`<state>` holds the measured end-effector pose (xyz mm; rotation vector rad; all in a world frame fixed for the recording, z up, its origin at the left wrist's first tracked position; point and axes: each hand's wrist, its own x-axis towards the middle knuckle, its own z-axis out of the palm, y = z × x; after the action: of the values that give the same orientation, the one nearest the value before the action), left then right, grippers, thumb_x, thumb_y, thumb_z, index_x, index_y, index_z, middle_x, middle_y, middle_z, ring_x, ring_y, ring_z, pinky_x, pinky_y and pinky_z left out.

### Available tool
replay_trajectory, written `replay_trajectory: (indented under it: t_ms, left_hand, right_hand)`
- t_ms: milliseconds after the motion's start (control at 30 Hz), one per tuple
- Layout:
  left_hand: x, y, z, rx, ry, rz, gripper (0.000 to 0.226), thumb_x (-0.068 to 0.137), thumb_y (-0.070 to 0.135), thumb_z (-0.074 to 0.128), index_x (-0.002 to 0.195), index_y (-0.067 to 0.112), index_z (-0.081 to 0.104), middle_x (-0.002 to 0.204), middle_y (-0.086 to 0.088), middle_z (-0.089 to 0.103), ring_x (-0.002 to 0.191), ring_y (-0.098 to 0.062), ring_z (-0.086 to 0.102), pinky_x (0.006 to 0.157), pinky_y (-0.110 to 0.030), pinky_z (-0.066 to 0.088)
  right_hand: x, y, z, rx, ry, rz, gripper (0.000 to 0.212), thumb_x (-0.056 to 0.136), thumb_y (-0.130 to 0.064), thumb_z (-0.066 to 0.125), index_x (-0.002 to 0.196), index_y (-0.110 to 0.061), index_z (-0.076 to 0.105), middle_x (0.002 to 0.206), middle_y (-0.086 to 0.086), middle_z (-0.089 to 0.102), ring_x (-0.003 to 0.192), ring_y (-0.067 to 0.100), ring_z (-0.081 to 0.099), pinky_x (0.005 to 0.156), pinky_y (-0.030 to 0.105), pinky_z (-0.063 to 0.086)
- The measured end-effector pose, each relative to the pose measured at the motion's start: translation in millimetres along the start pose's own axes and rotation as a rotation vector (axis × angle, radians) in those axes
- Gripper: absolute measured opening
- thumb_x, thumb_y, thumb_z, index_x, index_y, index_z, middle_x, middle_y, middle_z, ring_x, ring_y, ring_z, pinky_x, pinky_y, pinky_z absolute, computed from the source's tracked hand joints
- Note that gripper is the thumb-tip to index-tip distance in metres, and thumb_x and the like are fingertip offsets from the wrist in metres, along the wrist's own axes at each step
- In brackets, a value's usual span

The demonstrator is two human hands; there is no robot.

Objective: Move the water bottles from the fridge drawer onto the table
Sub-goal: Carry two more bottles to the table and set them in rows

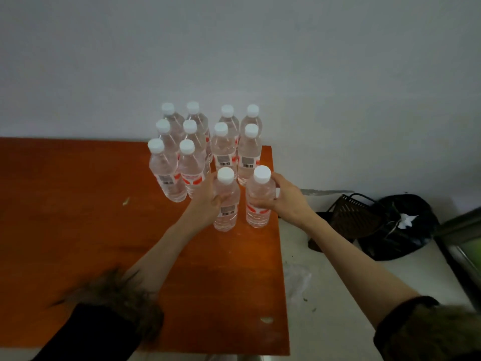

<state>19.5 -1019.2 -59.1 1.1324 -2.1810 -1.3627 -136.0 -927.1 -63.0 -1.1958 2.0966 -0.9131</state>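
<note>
Several clear water bottles with white caps stand in rows [205,144] at the far right part of the orange table [78,204]. Two more bottles stand in front of them near the table's right edge. My left hand [205,201] grips the left one [227,204] around its middle. My right hand [285,199] grips the right one [260,201] from its right side. Both bottles are upright with their bases on the table. The fridge drawer is not in view.
A white wall rises behind the table. To the right, on the pale floor, lie a dark wire basket [354,217] and a black bag [406,227]. A dark frame [460,246] stands at the far right edge.
</note>
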Motion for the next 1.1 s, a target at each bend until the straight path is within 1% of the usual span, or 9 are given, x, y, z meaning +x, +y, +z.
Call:
replay_trajectory:
  t_ms: [167,267,367,500,600,767,933,1000,1100]
  left_hand:
    - [48,-9,-9,-0.023,-0.044,0.012,0.057,0.091,0.014,0.052,0.141,0.018,0.024,0.147,0.0,0.033,0.138,-0.019,0.027,0.113,-0.044,0.023]
    - [67,-11,-12,-0.028,-0.062,0.029,0.056,0.092,0.016,0.052,0.141,0.019,0.025,0.145,0.005,0.034,0.135,-0.01,0.025,0.111,-0.036,0.02]
    - [79,-11,-12,-0.031,-0.078,0.067,0.056,0.092,0.009,0.051,0.141,0.018,0.024,0.132,0.014,0.033,0.125,0.0,0.023,0.104,-0.024,0.019]
    - [90,-17,-13,-0.009,-0.076,0.08,0.052,0.092,0.012,0.051,0.138,0.017,0.027,0.142,0.002,0.036,0.132,-0.009,0.027,0.107,-0.03,0.022]
    - [94,-21,-14,0.012,-0.085,0.072,0.053,0.092,0.013,0.052,0.138,0.018,0.029,0.144,0.002,0.037,0.135,-0.013,0.028,0.109,-0.035,0.023]
    - [97,-25,-12,0.181,0.056,0.054,0.051,0.088,0.02,0.058,0.136,0.017,0.041,0.139,-0.007,0.044,0.133,-0.022,0.036,0.112,-0.042,0.027]
    - [93,-22,-14,0.189,0.12,0.009,0.05,0.091,0.014,0.054,0.138,0.014,0.036,0.141,-0.009,0.043,0.133,-0.024,0.037,0.109,-0.042,0.03]
    - [90,-21,-15,0.16,0.141,0.009,0.049,0.093,0.015,0.051,0.139,0.012,0.033,0.142,-0.007,0.044,0.132,-0.023,0.04,0.105,-0.04,0.034]
    - [83,-16,-15,0.184,0.154,0.001,0.05,0.094,0.014,0.049,0.141,0.011,0.031,0.137,-0.008,0.049,0.127,-0.024,0.047,0.102,-0.038,0.038]
  right_hand:
    - [36,-3,5,0.059,-0.011,0.01,0.065,0.076,-0.032,0.072,0.133,-0.019,0.041,0.133,0.002,0.053,0.115,0.012,0.05,0.089,0.024,0.037]
    - [51,-3,8,0.065,0.0,0.021,0.065,0.077,-0.031,0.072,0.134,-0.02,0.041,0.134,0.0,0.052,0.115,0.008,0.047,0.09,0.023,0.035]
    - [62,0,9,0.039,0.03,0.043,0.066,0.077,-0.031,0.072,0.134,-0.021,0.041,0.137,0.001,0.044,0.123,0.015,0.044,0.099,0.028,0.034]
    - [71,2,13,0.038,0.046,0.114,0.066,0.079,-0.028,0.071,0.136,-0.023,0.038,0.138,0.003,0.033,0.125,0.017,0.038,0.104,0.032,0.033]
    - [74,3,16,0.098,0.043,0.136,0.067,0.081,-0.023,0.07,0.138,-0.026,0.035,0.137,0.003,0.031,0.127,0.019,0.036,0.104,0.03,0.034]
    - [74,9,20,0.081,0.037,0.14,0.069,0.081,-0.029,0.069,0.14,-0.032,0.032,0.14,0.005,0.035,0.128,0.022,0.039,0.105,0.039,0.035]
    - [75,5,29,0.059,0.035,0.097,0.069,0.08,-0.034,0.069,0.14,-0.034,0.033,0.138,0.004,0.042,0.123,0.023,0.048,0.102,0.045,0.041]
    - [74,2,33,0.116,0.071,0.101,0.068,0.079,-0.037,0.069,0.138,-0.031,0.035,0.138,0.002,0.045,0.122,0.021,0.049,0.101,0.042,0.043]
    - [70,2,37,0.208,0.119,0.176,0.063,0.081,-0.032,0.068,0.134,-0.019,0.037,0.136,0.001,0.048,0.12,0.018,0.051,0.093,0.029,0.042]
